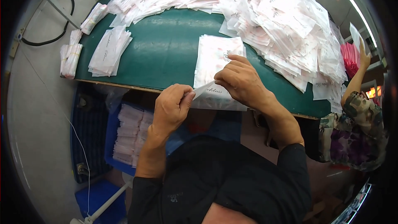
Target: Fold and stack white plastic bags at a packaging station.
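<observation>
A thin, whitish plastic bag (226,101) with dark script on it hangs over the table's front edge in front of me. My left hand (171,107) is closed in a pinch on its left corner. Thumb and fingers of my right hand (244,79) pinch its upper edge, nearer the middle. Between the two hands, a flap of the bag lifts at a slant. Directly beyond lies a neat stack of similar bags (210,56) with pale pink marks, partly covered by my right hand.
A large heap of bags (286,29) spreads over the far and right parts of the green table (161,47). A smaller pile (110,52) and banded bundles (71,60) lie left. Below stands a blue crate (111,135) of bundles. At right, a co-worker's arm (356,81) reaches up.
</observation>
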Tool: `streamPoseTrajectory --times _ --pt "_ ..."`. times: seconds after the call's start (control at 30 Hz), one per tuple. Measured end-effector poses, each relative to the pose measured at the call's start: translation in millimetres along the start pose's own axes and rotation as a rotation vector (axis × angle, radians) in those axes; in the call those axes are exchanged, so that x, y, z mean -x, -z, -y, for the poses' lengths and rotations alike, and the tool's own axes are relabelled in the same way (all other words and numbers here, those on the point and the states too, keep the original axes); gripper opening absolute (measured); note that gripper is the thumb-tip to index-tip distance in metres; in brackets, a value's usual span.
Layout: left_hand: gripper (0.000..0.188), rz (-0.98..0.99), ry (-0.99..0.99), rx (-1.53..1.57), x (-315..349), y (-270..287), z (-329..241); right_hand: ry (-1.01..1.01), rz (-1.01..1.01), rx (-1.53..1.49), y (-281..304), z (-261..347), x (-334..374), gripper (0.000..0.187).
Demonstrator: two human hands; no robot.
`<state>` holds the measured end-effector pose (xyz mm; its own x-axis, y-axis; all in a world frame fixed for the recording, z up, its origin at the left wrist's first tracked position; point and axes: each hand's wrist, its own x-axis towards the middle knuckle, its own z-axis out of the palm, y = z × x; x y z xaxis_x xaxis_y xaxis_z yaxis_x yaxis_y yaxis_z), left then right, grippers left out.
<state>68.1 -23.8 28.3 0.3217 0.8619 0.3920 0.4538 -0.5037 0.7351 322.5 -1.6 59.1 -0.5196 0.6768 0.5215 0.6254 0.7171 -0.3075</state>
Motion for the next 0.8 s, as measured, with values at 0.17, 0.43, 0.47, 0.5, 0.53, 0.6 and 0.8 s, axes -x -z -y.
streamPoseTrajectory --times 0.17,0.43,0.47,0.5,0.53,0.6,0.8 --pt "0.008 -0.092 -0.022 0.011 26 14 18 0.018 -0.063 0.075 -33 37 -12 0.015" --pt "0.008 -0.133 0.009 0.050 51 44 28 0.247 -0.136 0.075 -87 85 -22 0.024" --pt "0.009 -0.130 0.026 0.067 53 47 28 0.252 -0.128 0.072 -90 87 -25 0.024" --pt "0.011 -0.126 0.044 0.086 58 48 29 0.236 -0.130 0.033 -94 89 -28 0.024" --pt "0.011 -0.130 0.052 0.089 62 49 32 0.219 -0.131 -0.007 -97 92 -29 0.025" --pt "0.010 -0.121 0.017 0.092 71 48 39 0.171 -0.091 -0.070 -103 99 -27 0.024" --pt "0.007 -0.124 0.072 0.189 91 53 42 0.093 0.198 0.027 -104 102 -17 0.015"
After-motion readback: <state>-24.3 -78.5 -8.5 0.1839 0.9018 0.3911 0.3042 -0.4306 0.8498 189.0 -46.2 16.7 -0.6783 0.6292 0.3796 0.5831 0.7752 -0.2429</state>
